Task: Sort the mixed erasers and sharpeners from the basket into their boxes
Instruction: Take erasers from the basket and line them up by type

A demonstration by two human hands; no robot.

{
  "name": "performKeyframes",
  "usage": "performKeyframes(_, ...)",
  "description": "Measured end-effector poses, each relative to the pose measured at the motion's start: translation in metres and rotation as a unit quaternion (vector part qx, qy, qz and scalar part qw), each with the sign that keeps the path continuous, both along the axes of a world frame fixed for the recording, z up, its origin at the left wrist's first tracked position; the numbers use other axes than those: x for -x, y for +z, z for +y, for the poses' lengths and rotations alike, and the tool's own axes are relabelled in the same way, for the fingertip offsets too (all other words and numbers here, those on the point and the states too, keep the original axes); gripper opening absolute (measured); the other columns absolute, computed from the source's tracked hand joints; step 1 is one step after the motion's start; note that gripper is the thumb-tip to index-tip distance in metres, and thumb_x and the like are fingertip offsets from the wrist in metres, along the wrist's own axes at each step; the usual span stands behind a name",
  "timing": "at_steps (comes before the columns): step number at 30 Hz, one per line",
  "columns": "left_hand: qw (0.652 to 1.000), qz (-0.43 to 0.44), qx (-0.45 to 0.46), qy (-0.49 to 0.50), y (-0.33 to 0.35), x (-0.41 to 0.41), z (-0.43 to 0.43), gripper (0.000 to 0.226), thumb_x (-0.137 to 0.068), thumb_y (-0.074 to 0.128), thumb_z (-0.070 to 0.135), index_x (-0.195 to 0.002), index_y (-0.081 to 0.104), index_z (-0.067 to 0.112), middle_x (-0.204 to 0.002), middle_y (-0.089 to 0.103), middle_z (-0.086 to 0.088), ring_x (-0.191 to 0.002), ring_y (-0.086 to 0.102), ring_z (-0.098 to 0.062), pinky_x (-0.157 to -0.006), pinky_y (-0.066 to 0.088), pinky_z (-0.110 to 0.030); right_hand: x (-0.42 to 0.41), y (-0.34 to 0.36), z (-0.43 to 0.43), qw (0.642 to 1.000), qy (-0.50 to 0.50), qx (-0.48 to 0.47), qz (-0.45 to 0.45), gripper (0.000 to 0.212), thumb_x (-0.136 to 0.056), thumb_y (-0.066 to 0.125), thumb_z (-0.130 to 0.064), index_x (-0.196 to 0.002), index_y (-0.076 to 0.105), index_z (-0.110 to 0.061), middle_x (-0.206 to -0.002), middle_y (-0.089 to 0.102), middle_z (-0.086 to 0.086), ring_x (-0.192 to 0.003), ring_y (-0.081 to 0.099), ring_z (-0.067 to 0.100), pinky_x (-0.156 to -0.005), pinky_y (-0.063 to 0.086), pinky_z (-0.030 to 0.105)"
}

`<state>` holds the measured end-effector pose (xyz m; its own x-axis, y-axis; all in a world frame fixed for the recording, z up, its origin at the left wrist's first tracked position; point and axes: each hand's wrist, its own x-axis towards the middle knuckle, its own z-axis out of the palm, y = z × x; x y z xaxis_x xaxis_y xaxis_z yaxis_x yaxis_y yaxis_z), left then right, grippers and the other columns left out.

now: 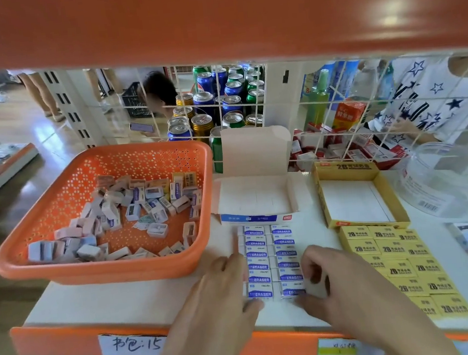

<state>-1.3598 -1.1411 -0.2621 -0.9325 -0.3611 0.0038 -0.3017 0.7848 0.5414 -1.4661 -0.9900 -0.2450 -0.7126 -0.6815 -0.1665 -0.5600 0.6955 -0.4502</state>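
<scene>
The left hand (224,288) lays a straight index finger along the blue-white ERASER columns (270,260). The right hand (336,279), fingers curled, pinches what seems a white eraser (316,287) at their near corner.

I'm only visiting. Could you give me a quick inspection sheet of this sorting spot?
Surface: white shelf, with a handwritten label on its orange front edge.
Job's things: orange basket holding mixed sharpeners and erasers; white box and yellow box both empty; blue-label erasers in two columns; yellow erasers in rows.
Clutter: clear tub at the right.
Hands: left hand, index finger straight, touches the columns' left edge; right hand pinches a pale block.
Cables: nothing seen.
Surroundings: drink cans stacked behind.
</scene>
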Motion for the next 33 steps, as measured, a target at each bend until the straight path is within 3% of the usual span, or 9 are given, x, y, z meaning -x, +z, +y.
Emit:
performKeyframes(3, 0.995, 0.068, 0.057, -0.04, 0.018, -0.001, -0.004, 0.034, -0.087, 0.061, 0.043, -0.093, 0.028, 0.039, -0.102, 0.045, 0.02, -0.088, 0.053, 0.0, -0.072, 0.047, -0.016, 0.002, 0.011, -0.005, 0.998, 0.005, 0.019, 0.051, 0.024, -0.085, 0.062, -0.045, -0.084, 0.04, -0.034, -0.088, 0.047, -0.019, -0.074, 0.044, -0.003, -0.063, 0.038, 0.016)
performKeyframes(6, 0.987, 0.134, 0.083, -0.038, 0.043, -0.002, -0.017, 0.029, -0.077, 0.068, 0.038, -0.094, 0.045, 0.032, -0.09, 0.052, 0.02, -0.061, 0.054, 0.0, -0.052, 0.04, -0.007, 0.002, 0.018, -0.019, 0.993, 0.012, 0.063, 0.097, 0.017, -0.088, 0.055, -0.044, -0.101, 0.045, -0.039, -0.101, 0.045, -0.023, -0.089, 0.045, -0.002, -0.076, 0.039, 0.018)
performKeyframes(8, 0.985, 0.136, 0.11, -0.001, 0.056, -0.003, -0.031, 0.023, -0.082, 0.063, 0.041, -0.096, 0.046, 0.036, -0.088, 0.046, 0.025, -0.066, 0.052, 0.007, -0.052, 0.035, -0.004, 0.001, 0.023, -0.032, 0.988, 0.029, 0.09, 0.122, 0.023, -0.089, 0.055, -0.042, -0.111, 0.049, -0.037, -0.108, 0.045, -0.023, -0.095, 0.045, -0.001, -0.08, 0.041, 0.019)
performKeyframes(12, 0.982, 0.112, 0.125, 0.089, 0.064, -0.013, -0.076, 0.022, -0.084, 0.064, 0.042, -0.103, 0.054, 0.034, -0.086, 0.043, 0.026, -0.073, 0.049, 0.003, -0.063, 0.041, -0.015, -0.004, 0.034, -0.067, 0.976, 0.082, 0.128, 0.158, 0.028, -0.092, 0.054, -0.037, -0.119, 0.049, -0.036, -0.114, 0.042, -0.023, -0.097, 0.035, -0.007, -0.08, 0.027, -0.002)
performKeyframes(16, 0.981, 0.045, 0.146, 0.12, 0.065, -0.022, -0.124, 0.031, -0.085, 0.068, 0.033, -0.113, 0.061, 0.02, -0.102, 0.059, 0.008, -0.082, 0.052, -0.01, -0.065, 0.039, -0.021, -0.01, 0.045, -0.111, 0.969, 0.135, 0.136, 0.159, 0.023, -0.094, 0.053, -0.032, -0.117, 0.053, -0.029, -0.114, 0.047, -0.018, -0.106, 0.043, 0.002, -0.077, 0.027, 0.01)
performKeyframes(20, 0.985, -0.02, 0.135, 0.106, 0.06, -0.022, -0.168, 0.035, -0.084, 0.072, 0.025, -0.117, 0.062, 0.017, -0.094, 0.059, 0.008, -0.075, 0.056, -0.008, -0.065, 0.045, -0.02, -0.007, 0.049, -0.161, 0.969, 0.16, 0.092, 0.163, 0.019, -0.093, 0.052, -0.023, -0.111, 0.058, -0.018, -0.109, 0.057, -0.001, -0.095, 0.055, 0.017, -0.08, 0.047, 0.03)
performKeyframes(24, 0.987, -0.083, 0.124, 0.065, 0.054, 0.008, -0.197, 0.018, -0.088, 0.065, 0.018, -0.106, 0.065, 0.021, -0.101, 0.064, 0.003, -0.076, 0.058, -0.01, -0.059, 0.047, -0.016, 0.009, 0.043, -0.209, 0.973, 0.158, -0.041, 0.163, 0.015, -0.091, 0.056, -0.011, -0.106, 0.057, -0.012, -0.099, 0.055, 0.004, -0.086, 0.053, 0.022, -0.072, 0.044, 0.031)
performKeyframes(29, 0.965, -0.212, 0.155, -0.011, 0.027, 0.052, -0.216, 0.032, -0.089, 0.059, 0.014, -0.12, 0.06, 0.023, -0.104, 0.062, 0.003, -0.07, 0.059, -0.009, -0.055, 0.047, -0.02, 0.019, 0.02, -0.237, 0.941, 0.175, -0.17, 0.235, 0.027, -0.086, 0.058, -0.008, -0.113, 0.061, -0.007, -0.112, 0.06, 0.014, -0.104, 0.059, 0.033, -0.078, 0.049, 0.037)
performKeyframes(33, 0.913, -0.324, 0.238, -0.065, 0.015, 0.065, -0.212, 0.046, -0.095, 0.048, 0.01, -0.141, 0.042, 0.014, -0.133, 0.051, -0.005, -0.109, 0.055, -0.018, -0.085, 0.045, -0.024, 0.021, 0.014, -0.245, 0.934, 0.189, -0.2, 0.228, 0.027, -0.088, 0.054, -0.007, -0.115, 0.061, -0.007, -0.117, 0.058, 0.013, -0.107, 0.057, 0.032, -0.078, 0.047, 0.037)
